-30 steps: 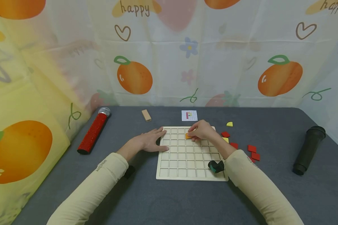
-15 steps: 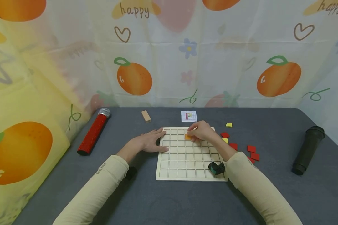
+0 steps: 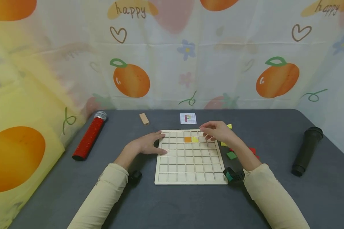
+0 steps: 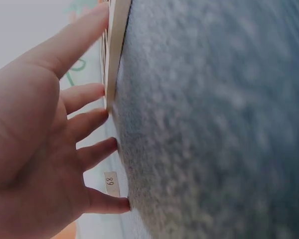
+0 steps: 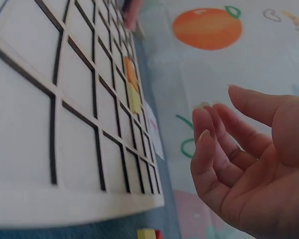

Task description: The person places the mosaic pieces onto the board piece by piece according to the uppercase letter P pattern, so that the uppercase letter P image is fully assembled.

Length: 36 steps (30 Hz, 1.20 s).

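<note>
In the head view my left hand [image 3: 144,143] rests with spread fingers on the left edge of a pale gridded board [image 3: 186,176]. Its thumb and fingertips touch the board's rim in the left wrist view. An orange tile [image 3: 187,139] and a yellow tile [image 3: 195,139] lie side by side in cells of one upper row. Just right of them, over the board's upper right corner, hovers my right hand [image 3: 219,132]. Its fingers are loosely bent, and the right wrist view shows a gap between thumb and fingers with nothing held.
Right of the board lie a green tile [image 3: 231,155], red tiles [image 3: 252,150] and yellow tiles [image 3: 229,126], partly hidden by my right arm. Behind the board are a printed grid card [image 3: 188,118] and a wooden block [image 3: 144,119]. A red microphone [image 3: 89,138] and black cylinder [image 3: 307,151] flank it.
My right hand has moved right, off the tiles, uncovering the yellow tile beside the orange one. The left hand keeps its place on the board. The head view has shifted slightly.
</note>
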{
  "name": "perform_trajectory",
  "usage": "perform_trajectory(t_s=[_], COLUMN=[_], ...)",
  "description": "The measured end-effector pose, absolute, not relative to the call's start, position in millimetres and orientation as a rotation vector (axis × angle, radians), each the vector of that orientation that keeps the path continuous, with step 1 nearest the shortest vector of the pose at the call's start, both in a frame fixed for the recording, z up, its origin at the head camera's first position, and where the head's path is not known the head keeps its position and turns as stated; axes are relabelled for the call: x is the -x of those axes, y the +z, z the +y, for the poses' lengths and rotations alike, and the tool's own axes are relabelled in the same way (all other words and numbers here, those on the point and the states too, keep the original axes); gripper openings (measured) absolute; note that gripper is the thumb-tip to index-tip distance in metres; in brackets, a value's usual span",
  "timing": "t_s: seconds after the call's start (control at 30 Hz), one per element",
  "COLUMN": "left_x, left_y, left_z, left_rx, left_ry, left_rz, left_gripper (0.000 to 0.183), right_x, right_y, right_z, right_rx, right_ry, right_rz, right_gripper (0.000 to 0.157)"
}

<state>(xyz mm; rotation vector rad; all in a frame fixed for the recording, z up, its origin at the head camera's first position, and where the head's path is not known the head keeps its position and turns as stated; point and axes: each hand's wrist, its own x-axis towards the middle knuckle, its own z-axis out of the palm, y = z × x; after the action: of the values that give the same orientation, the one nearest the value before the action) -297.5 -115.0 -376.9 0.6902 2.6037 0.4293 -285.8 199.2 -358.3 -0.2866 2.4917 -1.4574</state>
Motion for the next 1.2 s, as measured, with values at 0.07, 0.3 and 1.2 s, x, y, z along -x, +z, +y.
perform_trajectory(t_s=[0.07, 0.3, 1.2], left_x=[298, 295, 294], left_y=[-377, -377, -376], left_z=[-115, -114, -115], left_rx=[-0.697, -0.699, -0.682], left_ry=[0.442, 0.445, 0.412], left_rz=[2.608, 2.603, 2.599], left_gripper=[0.086, 0.084, 0.083], right_x=[284, 280, 284], right_y=[-354, -342, -345], right_z=[207, 234, 300], right_rx=[0.261, 0.194, 0.075], right_ry=[-1.487, -1.622, -1.675], right_rz=[2.487, 2.472, 2.523], right_gripper=[0.043, 0.043, 0.059])
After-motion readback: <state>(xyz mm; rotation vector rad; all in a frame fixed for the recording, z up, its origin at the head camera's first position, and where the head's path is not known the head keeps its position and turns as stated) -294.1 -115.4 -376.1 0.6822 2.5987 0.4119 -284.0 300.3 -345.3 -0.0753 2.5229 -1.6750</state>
